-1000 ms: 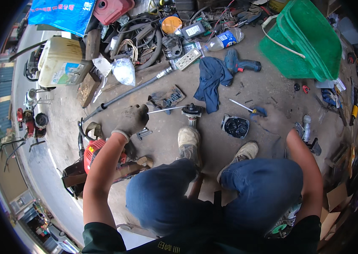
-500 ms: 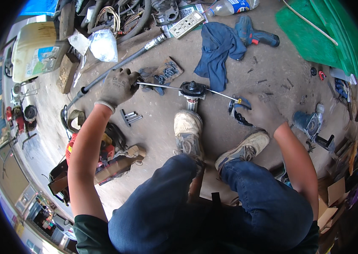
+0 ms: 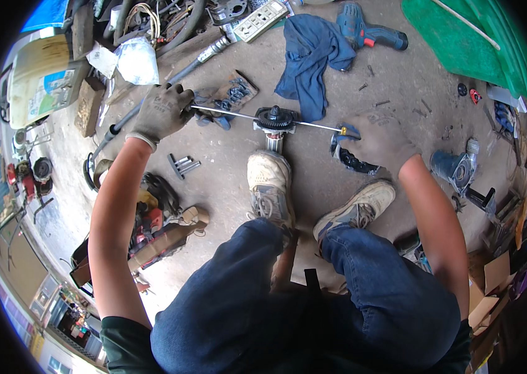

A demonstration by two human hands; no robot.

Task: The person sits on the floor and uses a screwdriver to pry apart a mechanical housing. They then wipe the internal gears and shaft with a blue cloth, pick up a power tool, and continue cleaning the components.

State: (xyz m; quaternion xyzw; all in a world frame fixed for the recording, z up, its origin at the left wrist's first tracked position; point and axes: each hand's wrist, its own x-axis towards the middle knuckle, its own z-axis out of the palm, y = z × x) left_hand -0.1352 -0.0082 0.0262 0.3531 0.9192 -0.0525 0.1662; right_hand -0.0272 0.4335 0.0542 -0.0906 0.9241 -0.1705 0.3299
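Note:
My left hand [image 3: 162, 112], in a grey work glove, is closed around the outer end of a screwdriver with a long thin shaft [image 3: 226, 113]; its handle is hidden in the fist. My gloved right hand [image 3: 379, 138], slightly blurred, grips a second screwdriver [image 3: 321, 126] with a yellow and blue handle. Both shafts point inward and meet opposite sides of a black toothed gear [image 3: 276, 116]. Below the gear stands a silvery motor armature [image 3: 274, 143], just beyond the toe of my left shoe [image 3: 268, 171]. A black curved part [image 3: 358, 164] lies under my right hand.
A blue cloth [image 3: 307, 59] and a cordless drill [image 3: 369, 34] lie beyond the gear. Loose screws [image 3: 382, 103] are scattered at right. A dark pipe [image 3: 145, 112] runs diagonally at left. A metal bracket with pins [image 3: 183, 166] and a motor housing [image 3: 453, 171] lie on the floor.
The whole view has shifted slightly. My right hand has moved a little farther away, so its screwdriver lies flatter. My left screwdriver slants slightly more toward the gear. Both grips stay closed.

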